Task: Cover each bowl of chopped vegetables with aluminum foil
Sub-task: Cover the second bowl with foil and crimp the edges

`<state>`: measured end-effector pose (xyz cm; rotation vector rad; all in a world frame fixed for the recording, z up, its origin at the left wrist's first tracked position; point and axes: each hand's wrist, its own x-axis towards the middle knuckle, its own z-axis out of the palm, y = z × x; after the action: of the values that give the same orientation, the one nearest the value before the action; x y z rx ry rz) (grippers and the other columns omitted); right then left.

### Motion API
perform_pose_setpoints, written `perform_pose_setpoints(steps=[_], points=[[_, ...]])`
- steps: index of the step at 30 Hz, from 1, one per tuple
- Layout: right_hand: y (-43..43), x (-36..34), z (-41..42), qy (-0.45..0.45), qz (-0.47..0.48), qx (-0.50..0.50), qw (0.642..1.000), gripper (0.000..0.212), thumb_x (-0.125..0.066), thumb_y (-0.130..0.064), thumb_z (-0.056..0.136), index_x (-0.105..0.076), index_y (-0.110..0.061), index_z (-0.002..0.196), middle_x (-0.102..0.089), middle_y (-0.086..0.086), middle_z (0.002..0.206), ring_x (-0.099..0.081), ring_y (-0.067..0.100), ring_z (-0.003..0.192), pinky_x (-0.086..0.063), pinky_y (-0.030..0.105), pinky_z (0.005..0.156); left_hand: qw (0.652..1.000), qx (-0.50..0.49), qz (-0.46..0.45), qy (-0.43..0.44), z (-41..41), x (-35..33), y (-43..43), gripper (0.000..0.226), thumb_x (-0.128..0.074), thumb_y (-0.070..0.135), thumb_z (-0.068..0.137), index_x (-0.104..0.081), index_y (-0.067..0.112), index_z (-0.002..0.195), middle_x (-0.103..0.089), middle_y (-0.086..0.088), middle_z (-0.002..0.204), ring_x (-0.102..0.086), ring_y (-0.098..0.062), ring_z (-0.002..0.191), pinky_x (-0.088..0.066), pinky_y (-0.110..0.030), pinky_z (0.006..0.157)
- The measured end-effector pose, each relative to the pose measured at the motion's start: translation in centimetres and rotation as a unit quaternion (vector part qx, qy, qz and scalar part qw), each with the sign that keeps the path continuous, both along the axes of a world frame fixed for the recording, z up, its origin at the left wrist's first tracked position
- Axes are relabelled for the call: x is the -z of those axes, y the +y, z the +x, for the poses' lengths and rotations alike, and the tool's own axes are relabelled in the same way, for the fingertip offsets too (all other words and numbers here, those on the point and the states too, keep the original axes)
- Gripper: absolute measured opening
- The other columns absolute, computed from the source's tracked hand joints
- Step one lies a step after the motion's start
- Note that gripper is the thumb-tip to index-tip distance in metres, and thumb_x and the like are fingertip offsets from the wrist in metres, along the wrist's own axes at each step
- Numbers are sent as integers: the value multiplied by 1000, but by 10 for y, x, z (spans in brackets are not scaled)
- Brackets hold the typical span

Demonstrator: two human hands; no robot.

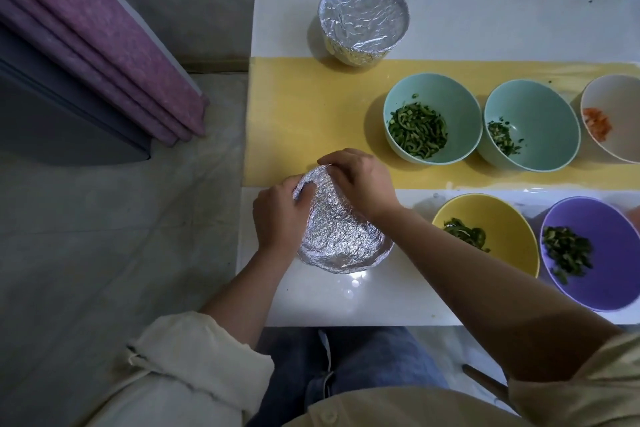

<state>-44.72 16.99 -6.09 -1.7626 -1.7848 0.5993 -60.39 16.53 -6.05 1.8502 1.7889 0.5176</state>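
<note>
Now crimping foil (pixel 341 236) tight with left hand (pixel 280 215) and right hand (pixel 360 180), fingers curled gripping its edge; next, likely needing fresh foil for 5 open bowls (pixel 450 94).

Both hands are on the foil-wrapped bowl (pixel 343 236) near the counter's (pixel 346 298) left edge. The left hand (pixel 277 215) is curled over its 9 o'clock rim and the right hand (pixel 360 184) is pinching the foil at the 12 o'clock rim. A second foil-covered bowl (pixel 363 19) sits at 12 o'clock from it, fully wrapped.

Not covered yet:
- On the yellow runner (pixel 304 121) at 2 o'clock are a mint bowl (pixel 450 94) of green strips and another mint one (pixel 547 114).
- A white bowl (pixel 620 94) with orange bits is further right.
- A yellow bowl (pixel 502 215) and a purple bowl (pixel 609 225) of greens are at 3 o'clock.
</note>
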Motion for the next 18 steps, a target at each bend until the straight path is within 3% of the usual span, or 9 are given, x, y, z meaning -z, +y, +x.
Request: perform_pose_setpoints(steps=[2, 6, 9, 13, 16, 18], points=[[6, -2, 0, -2, -23, 16, 1000, 22, -58, -10, 88, -75, -19, 100, -70, 1, 88, -64, 22, 78, -37, 25, 60, 999, -17, -21, -29, 0, 1, 2, 29, -65, 36, 89, -59, 16, 69, -55, -14, 58, -53, -42, 66, -26, -33, 56], [10, -6, 5, 4, -42, -15, 999, 17, -66, -21, 87, -76, -20, 101, -73, 0, 89, -67, 20, 78, -49, 28, 62, 998, -11, -24, -49, -3, 0, 0, 31, -59, 35, 92, -53, 16, 68, -51, -9, 53, -49, -35, 59, -24, -32, 55], [7, -5, 10, 16, -24, -6, 1000, 14, -69, -20, 87, -77, -16, 97, -74, 1, 81, -63, 14, 66, -39, 21, 58, 999, 8, -14, -51, -3, -1, 0, 32, -59, 28, 96, -54, 16, 66, -42, -5, 47, -48, -36, 54, -21, -31, 55], [7, -2, 11, 26, -35, 27, 999, 12, -68, -18, 87, -78, -16, 93, -68, -6, 70, -53, 8, 60, -36, 21, 57, 997, 19, -17, -71, 0, 0, 8, 25, -60, 25, 96, -68, 6, 82, -58, 6, 58, -59, -36, 65, -26, -30, 56], [4, 0, 15, 32, -21, 70, 997, 13, -67, -17, 87, -77, -15, 94, -71, -4, 74, -62, 15, 62, -46, 27, 56, 990, -24, -54, -129, -2, 0, 11, 28, -56, 29, 98, -69, 7, 110, -74, -4, 90, -66, -23, 88, -40, -25, 71], [1, 1, 20, 38, -15, 107, 993, 14, -66, -14, 88, -77, -13, 96, -73, 2, 78, -66, 20, 66, -52, 31, 59, 988, -50, -72, -126, -10, 0, 7, 28, -53, 33, 98, -68, 10, 101, -68, -2, 81, -63, -25, 83, -36, -27, 67]])
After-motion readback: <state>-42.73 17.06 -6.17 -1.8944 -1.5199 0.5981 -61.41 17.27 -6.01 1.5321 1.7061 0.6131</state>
